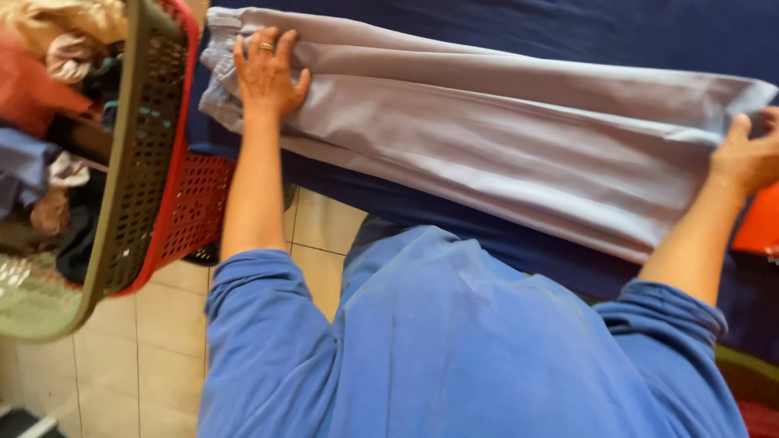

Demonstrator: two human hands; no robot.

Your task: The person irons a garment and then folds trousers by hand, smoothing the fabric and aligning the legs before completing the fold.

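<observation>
Smoothing step: left hand (266, 75) lies flat, fingers apart, on the pale trousers (519, 138); right hand (751, 154), at three o'clock, pinches the hem, and folding would want both hands gripping.

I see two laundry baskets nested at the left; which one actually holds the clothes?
The olive-green basket holds the clothes; it sits inside the red basket, of which only the perforated wall and rim show, nearer the left hand.
</observation>
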